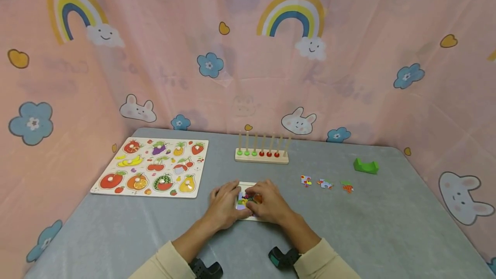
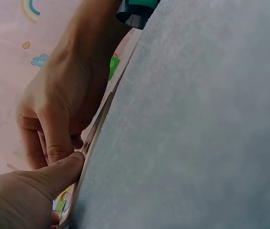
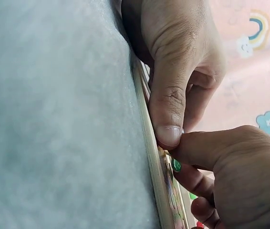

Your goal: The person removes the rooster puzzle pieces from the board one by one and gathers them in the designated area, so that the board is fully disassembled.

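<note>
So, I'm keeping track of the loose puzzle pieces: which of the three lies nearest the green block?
The rightmost loose piece, orange and green; the middle piece and leftmost piece lie farther from the green block.

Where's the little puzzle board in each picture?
Head view: just below the middle, between the left hand and right hand; that's the puzzle board.
Left wrist view: a thin, slanting strip, left of centre.
Right wrist view: a pale edge running down, just right of centre, to the bottom.
Shared landmark: pink curtain.
</note>
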Demonstrator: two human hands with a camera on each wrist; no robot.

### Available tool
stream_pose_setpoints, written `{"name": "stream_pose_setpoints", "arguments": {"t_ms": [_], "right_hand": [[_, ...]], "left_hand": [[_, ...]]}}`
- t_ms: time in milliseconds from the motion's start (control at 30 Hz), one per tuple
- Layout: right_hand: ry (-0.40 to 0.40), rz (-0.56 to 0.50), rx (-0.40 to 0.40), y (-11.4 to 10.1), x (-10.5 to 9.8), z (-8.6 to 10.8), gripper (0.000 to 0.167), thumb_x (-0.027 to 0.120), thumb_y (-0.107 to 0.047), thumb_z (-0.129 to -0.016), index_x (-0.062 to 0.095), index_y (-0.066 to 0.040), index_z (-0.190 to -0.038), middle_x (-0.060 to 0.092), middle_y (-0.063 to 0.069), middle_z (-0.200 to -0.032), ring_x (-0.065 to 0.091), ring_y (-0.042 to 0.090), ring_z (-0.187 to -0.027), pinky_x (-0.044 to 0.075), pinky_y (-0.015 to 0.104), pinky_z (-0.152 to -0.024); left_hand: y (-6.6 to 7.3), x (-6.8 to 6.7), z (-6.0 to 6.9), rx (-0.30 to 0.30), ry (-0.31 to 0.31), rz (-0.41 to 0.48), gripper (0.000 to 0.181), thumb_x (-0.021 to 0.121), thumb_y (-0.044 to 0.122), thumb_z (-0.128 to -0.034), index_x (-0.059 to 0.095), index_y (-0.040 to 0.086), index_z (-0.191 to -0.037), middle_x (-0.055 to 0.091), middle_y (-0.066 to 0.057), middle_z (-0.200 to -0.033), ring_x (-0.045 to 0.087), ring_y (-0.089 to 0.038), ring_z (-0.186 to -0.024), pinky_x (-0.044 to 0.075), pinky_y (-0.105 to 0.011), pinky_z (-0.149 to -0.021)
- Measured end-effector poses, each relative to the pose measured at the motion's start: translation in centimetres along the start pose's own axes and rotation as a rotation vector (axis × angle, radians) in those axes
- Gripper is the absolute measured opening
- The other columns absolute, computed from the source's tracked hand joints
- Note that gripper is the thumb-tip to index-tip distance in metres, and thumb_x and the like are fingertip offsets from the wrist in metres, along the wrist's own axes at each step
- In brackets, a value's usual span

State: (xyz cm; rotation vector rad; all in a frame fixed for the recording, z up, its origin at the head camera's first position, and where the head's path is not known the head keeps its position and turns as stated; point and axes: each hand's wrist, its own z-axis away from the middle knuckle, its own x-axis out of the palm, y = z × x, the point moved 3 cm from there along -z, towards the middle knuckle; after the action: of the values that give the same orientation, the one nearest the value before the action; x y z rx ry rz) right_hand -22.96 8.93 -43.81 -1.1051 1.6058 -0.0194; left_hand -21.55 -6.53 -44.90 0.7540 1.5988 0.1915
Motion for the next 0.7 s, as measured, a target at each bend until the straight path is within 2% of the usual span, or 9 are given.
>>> {"name": "stream_pose_setpoints", "arguments": {"t_ms": [367, 700], "right_hand": [[-0.069, 0.016, 0.072, -0.15, 0.10, -0.30, 0.031, 0.077, -0.011, -0.080, 0.071, -0.004, -0.109, 0.064, 0.000, -0.094, 0.050, 0.018, -0.090, 0.042, 0.043, -0.081], [-0.056, 0.020, 0.012, -0.25, 0.18, -0.19, 0.030, 0.077, -0.009, -0.080, 0.069, -0.004, -0.108, 0.063, -0.001, -0.094, 0.048, 0.018, -0.089, 0.039, 0.046, -0.085]], "left_hand": [[0.13, -0.15, 0.05, 0.000, -0.009, -0.003, 0.069, 0.082, 0.039, -0.0731, 0.061, -0.002, -0.124, 0.048, -0.016, -0.140, 0.039, -0.032, -0.131, 0.023, -0.060, -0.100], [0.10, -0.07, 0.07, -0.010, -0.014, 0.008, 0.066, 0.083, 0.039, -0.0725, 0.062, 0.001, -0.122, 0.047, -0.015, -0.141, 0.038, -0.032, -0.131, 0.021, -0.060, -0.101]]}}
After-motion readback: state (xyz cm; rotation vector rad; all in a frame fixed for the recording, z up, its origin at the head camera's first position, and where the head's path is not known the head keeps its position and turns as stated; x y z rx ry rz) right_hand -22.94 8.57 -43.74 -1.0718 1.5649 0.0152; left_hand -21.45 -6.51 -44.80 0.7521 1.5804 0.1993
